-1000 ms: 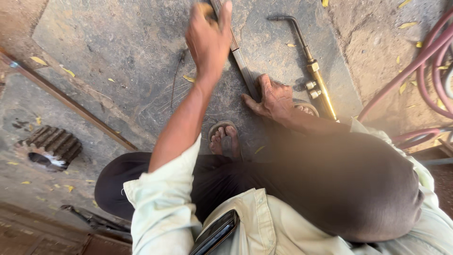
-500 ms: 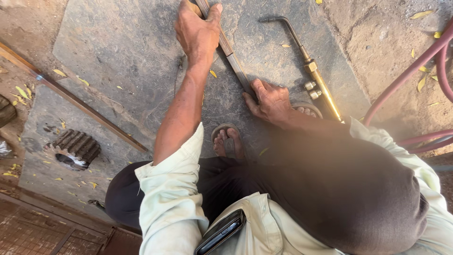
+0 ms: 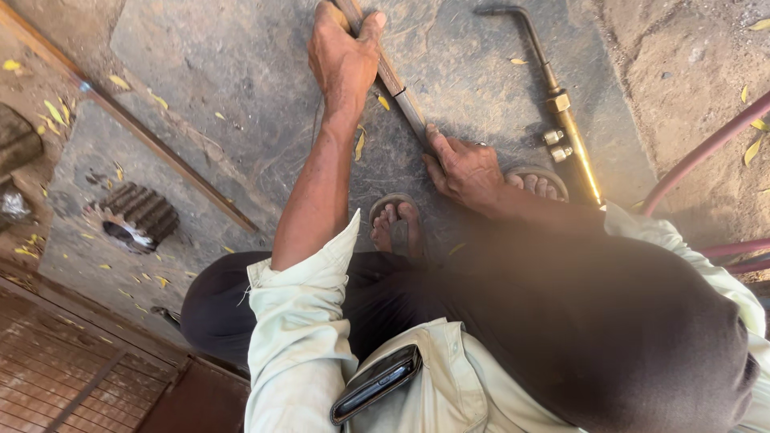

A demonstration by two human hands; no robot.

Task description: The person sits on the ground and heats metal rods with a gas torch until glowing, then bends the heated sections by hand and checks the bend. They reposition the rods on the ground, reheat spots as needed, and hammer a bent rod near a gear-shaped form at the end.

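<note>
— Steel, flat and grey: that is the plate [image 3: 241, 88] we squat on, and a long narrow metal bar [image 3: 399, 87] lies across it, running from twelve o'clock down toward five.

— Which of our hands has it?

— Both. Our left hand [image 3: 343, 56] is up at twelve o'clock, fingers wrapped over the upper end of the bar, thumb on the far side, clamped tight. Our right hand [image 3: 464, 167] sits near the middle of the view at the lower end, fingers together and pressed flat on the bar and the plate.

— What lies around us?

— At one o'clock a cutting torch [image 3: 553, 96] with a bent tip and brass fittings rests on the plate, just beside the right hand but apart from it. Red hoses [image 3: 706, 148] curve at three o'clock. Our sandalled feet [image 3: 397, 224] stand below the hands. At nine o'clock a dark gear [image 3: 140, 212] lies on a second plate. A phone [image 3: 377, 383] sticks out of our shirt pocket at six o'clock.
</note>
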